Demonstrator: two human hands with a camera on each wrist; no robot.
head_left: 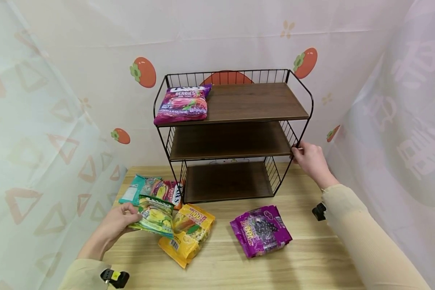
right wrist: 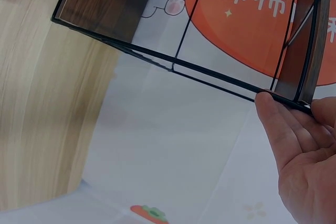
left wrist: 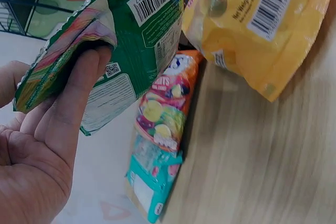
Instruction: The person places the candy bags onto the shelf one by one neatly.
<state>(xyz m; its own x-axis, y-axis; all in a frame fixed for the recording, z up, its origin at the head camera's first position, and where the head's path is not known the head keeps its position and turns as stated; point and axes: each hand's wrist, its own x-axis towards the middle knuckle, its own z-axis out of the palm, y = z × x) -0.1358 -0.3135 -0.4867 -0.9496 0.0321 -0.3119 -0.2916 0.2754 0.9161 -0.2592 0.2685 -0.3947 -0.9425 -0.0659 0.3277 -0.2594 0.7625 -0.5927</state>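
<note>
My left hand [head_left: 117, 222] pinches a green candy bag [head_left: 156, 215] by its edge, above the table at the left. In the left wrist view the thumb lies on one side of the green bag [left wrist: 139, 40] and fingers on the other. A three-tier rack [head_left: 228, 139] with dark wood shelves and black wire sides stands at the back. My right hand [head_left: 311, 161] grips its right side frame at middle-shelf height; in the right wrist view the fingers [right wrist: 286, 135] touch the black wire. A berry candy bag [head_left: 184, 104] lies on the left of the top shelf.
A yellow candy bag [head_left: 190, 233] lies before the rack's left front corner, partly behind the green bag. A purple grape candy bag [head_left: 262, 231] lies front right of it. Beside the rack's left side are a teal bag [head_left: 135, 190] and a red-orange fruit bag [head_left: 168, 191].
</note>
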